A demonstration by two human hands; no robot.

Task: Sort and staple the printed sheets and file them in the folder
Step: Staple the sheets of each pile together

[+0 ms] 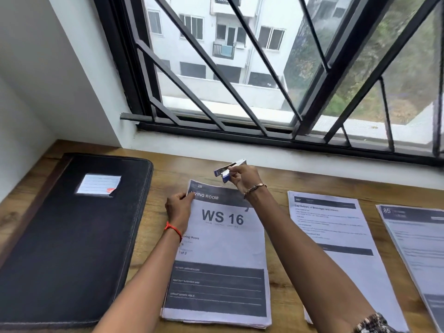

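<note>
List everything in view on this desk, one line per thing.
folder: one, black, closed, on the left of the table
label: one, white, on the folder's cover
printed sheets: three stacks, white with dark bands; WS 16 stack centre, second stack to its right, third stack at the right edge
stapler: one, blue and silver, above the WS 16 stack's top edge
table: one, brown wood
window frame: one, dark, behind the table
hands: two; left hand holds the WS 16 stack's top left corner, right hand grips the stapler

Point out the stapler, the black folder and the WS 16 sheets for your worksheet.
stapler [225,178], head view, its blue body.
black folder [72,248], head view, bare middle of cover.
WS 16 sheets [223,251], head view, blank middle of top page.
</note>
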